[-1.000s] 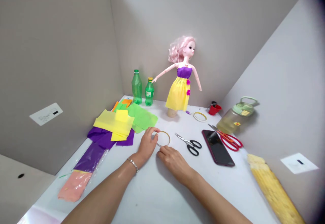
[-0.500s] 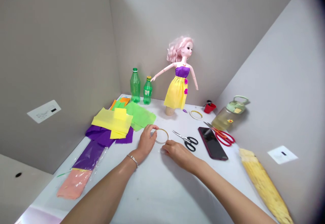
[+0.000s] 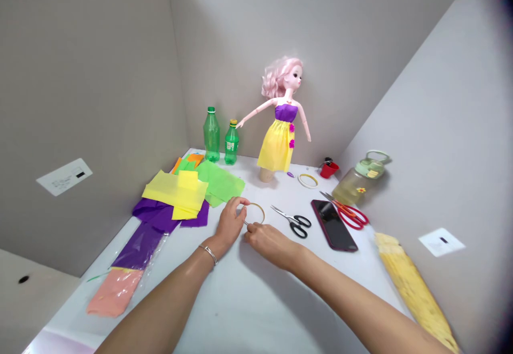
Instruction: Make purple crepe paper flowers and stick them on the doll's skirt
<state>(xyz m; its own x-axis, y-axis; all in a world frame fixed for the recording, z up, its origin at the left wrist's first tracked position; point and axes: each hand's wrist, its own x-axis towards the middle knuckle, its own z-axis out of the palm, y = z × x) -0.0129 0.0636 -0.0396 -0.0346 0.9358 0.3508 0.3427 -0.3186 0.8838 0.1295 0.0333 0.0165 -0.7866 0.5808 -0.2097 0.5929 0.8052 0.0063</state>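
My left hand (image 3: 231, 221), with a silver bangle at its wrist, grips the left side of a thin golden ring (image 3: 263, 213) that looks like a narrow roll of tape. The ring stands tilted above the white table. At its near rim my right hand (image 3: 267, 240) is closed, its fingertips pinched against the lower edge; the back of the hand hides what lies between them. Black-handled scissors (image 3: 295, 221) lie just right of the ring. Behind it stands a pink-haired doll (image 3: 285, 118) in a purple and yellow dress.
Coloured sheets (image 3: 176, 193) and a plastic packet (image 3: 128, 268) lie left. Green bottles (image 3: 211, 135) stand behind them. Rightward are a second ring-shaped roll (image 3: 308, 181), a phone (image 3: 333, 224), red-handled scissors (image 3: 351, 216), a red cup (image 3: 329, 170), a water bottle (image 3: 356, 183) and a long yellow bundle (image 3: 412, 290).
My right hand has moved left along the ring's near edge, closer to my left hand. My left hand keeps its grip. The whole view has shifted slightly.
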